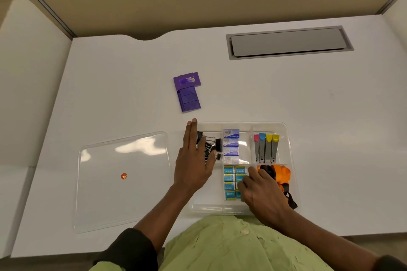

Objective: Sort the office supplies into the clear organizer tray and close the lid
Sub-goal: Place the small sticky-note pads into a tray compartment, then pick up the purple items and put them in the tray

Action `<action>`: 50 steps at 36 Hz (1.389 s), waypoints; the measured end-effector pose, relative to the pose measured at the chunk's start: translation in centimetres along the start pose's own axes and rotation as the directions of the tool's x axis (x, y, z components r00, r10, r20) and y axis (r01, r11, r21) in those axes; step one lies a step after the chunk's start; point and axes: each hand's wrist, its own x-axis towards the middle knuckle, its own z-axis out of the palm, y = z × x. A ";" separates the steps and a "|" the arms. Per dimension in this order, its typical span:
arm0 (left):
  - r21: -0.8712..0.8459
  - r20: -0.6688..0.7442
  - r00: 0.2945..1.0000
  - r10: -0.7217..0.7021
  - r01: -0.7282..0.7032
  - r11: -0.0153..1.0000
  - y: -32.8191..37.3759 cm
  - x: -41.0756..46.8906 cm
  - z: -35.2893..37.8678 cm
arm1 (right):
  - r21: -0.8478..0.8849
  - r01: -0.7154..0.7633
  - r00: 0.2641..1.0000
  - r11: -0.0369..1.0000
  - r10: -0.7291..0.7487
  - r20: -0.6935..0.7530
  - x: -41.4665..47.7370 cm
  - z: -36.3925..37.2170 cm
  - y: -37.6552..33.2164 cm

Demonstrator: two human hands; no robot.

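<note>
The clear organizer tray [284,126] lies near the table's front edge. Its compartments hold black binder clips [212,143], pale blue staple boxes [230,139], teal boxes [229,179], several staple removers with coloured tips [265,149] and an orange and black lanyard [280,174]. My left hand [195,160] rests flat with fingers apart on the tray's left edge, partly over the clips. My right hand [262,193] has its fingertips on the teal boxes; its grip is hidden. The clear lid [123,180] lies flat to the left. Two purple boxes [188,92] sit beyond the tray.
A small orange sticker [123,176] shows on the lid. A grey cable hatch [288,42] is set into the table at the back right. Beige partition walls enclose the back and sides. My green shirt fills the bottom edge.
</note>
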 end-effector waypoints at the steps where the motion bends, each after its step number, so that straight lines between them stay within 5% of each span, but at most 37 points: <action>1: 0.003 0.001 1.000 0.000 0.000 1.000 0.0 0.0 0.0 | 0.000 -0.002 1.000 1.000 0.002 0.009 0.1 0.0 0.0; 9: 0.027 0.017 1.000 -0.001 0.001 1.000 0.0 0.2 0.0 | 0.069 -0.023 0.999 0.997 0.025 -0.025 0.3 -1.1 0.1; 13: 0.034 0.030 0.999 -0.014 0.013 0.999 0.3 0.5 -0.5 | 0.189 -0.032 0.978 0.982 0.070 -0.199 1.9 -4.5 1.3; 19: -0.013 -0.261 0.964 0.060 -0.066 0.998 0.5 3.3 -2.8 | 0.464 -0.098 0.908 0.880 0.270 -0.321 7.8 -8.2 6.1; 22: 0.051 -0.281 0.959 0.023 -0.010 0.999 -0.4 6.6 -4.4 | 0.488 -0.070 0.872 0.870 0.290 -0.393 12.1 -9.3 8.4; 30: 0.064 -0.104 0.913 -0.395 0.402 0.913 -2.2 15.4 -5.6 | 0.356 -0.038 0.967 0.934 0.125 -0.223 24.7 -10.0 11.3; 43: 0.094 -0.103 0.837 -0.537 0.546 0.833 -0.8 19.1 -3.3 | 0.073 0.160 0.986 0.984 -0.162 0.029 34.3 -9.5 10.5; 50: 0.082 -0.043 0.846 -0.531 0.532 0.843 -1.9 19.3 -3.8 | 0.185 0.022 0.985 0.982 0.011 -0.173 32.1 -7.1 11.9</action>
